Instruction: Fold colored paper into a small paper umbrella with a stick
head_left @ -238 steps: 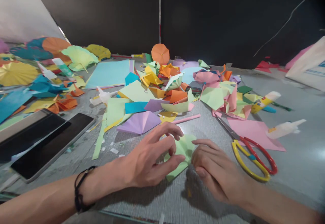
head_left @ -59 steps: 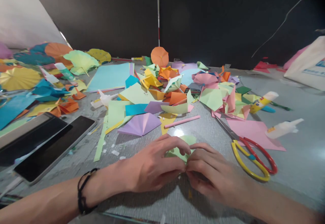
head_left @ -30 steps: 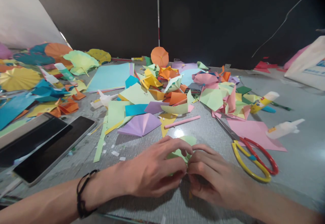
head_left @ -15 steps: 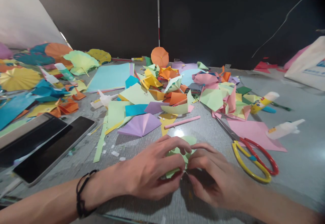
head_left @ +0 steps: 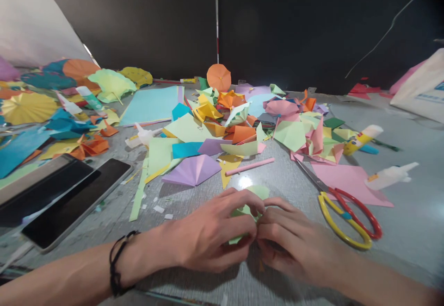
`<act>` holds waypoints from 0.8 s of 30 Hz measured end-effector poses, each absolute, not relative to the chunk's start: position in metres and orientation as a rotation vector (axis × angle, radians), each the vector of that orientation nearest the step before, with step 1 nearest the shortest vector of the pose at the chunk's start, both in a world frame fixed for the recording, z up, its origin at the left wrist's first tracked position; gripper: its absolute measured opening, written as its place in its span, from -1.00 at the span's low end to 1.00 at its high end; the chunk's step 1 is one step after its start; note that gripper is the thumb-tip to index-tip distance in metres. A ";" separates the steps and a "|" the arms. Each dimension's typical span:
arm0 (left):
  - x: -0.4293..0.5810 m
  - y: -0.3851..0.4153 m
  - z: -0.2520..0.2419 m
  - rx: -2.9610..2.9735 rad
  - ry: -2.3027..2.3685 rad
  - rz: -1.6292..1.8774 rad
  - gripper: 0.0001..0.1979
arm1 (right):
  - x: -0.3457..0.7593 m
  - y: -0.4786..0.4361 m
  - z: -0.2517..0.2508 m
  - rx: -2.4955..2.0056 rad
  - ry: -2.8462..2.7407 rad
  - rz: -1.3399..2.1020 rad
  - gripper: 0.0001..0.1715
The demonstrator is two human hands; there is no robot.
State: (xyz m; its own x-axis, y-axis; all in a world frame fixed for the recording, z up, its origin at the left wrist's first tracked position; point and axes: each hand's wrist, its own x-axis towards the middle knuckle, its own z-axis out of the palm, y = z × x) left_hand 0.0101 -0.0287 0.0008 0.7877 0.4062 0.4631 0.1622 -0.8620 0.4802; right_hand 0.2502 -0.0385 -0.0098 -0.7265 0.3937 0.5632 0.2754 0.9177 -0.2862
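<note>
A light green piece of paper (head_left: 258,191) sits under and between my two hands near the front of the table, mostly covered by fingers. My left hand (head_left: 222,229), with a dark cord bracelet on its wrist, is closed with curled fingers around the paper's left side. Fingertips of my right hand (head_left: 289,232) pinch at the paper's right side and touch the left fingers. What lies between the thumbs is hidden. Scissors (head_left: 342,213) with yellow and red handles rest to the right of my right hand. A pink paper roll (head_left: 249,166) lies just beyond my hands.
Coloured paper scraps (head_left: 239,132) are heaped across the middle. Two phones, one a black-screened phone (head_left: 78,204), lie at left. A glue stick (head_left: 362,140) and a white glue bottle (head_left: 391,176) are at right, near pink paper (head_left: 347,181). A dark panel (head_left: 312,28) stands behind.
My right hand's thumb and fingers have closed in against the left fingertips, narrowing the gap between the hands. The left hand has shifted slightly right. Objects on the table stay put.
</note>
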 end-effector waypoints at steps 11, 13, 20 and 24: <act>0.010 -0.023 0.004 2.373 0.664 1.119 -0.77 | 0.248 -0.039 -0.008 -0.506 -2.258 0.188 -0.72; 0.009 -0.021 0.004 2.349 0.679 1.123 -0.76 | 0.248 -0.038 -0.009 -0.511 -2.253 0.230 -0.72; 0.009 -0.025 -0.003 2.422 0.623 1.078 -0.78 | 0.249 -0.038 -0.008 -0.556 -2.300 0.184 -0.69; 0.008 -0.025 -0.003 2.460 0.599 1.049 -0.88 | 0.252 -0.037 -0.007 -0.521 -2.334 0.158 -0.79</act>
State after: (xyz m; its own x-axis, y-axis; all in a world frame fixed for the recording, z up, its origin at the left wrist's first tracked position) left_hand 0.0080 -0.0254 -0.0032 0.6268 0.5263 0.5746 0.2277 -0.8290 0.5108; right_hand 0.2517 -0.0369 -0.0071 -0.6529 0.4119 0.6357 0.3224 0.9105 -0.2588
